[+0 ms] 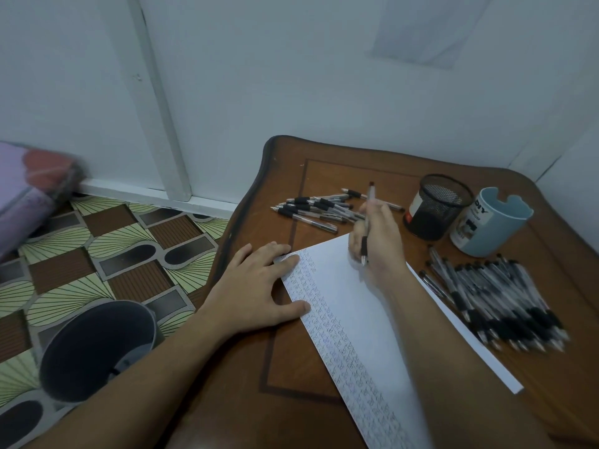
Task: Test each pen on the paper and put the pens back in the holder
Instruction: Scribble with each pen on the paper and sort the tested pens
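loose pens (308,220) beside mesh holder (431,218); its inside unclear.

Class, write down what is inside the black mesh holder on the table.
No pens rise above the rim of the black mesh holder; only its inner mesh wall shows. Its floor is dark and screened by the near wall, so whatever lies there cannot be seen.

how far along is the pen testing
Done: columns of test marks fill the paper's left edge. In hand: the right hand holds a pen tip-down on the sheet; the left hand presses it flat. Left: no pens stand in the mesh holder or blue holder; a small pile and a large pile lie on the table.
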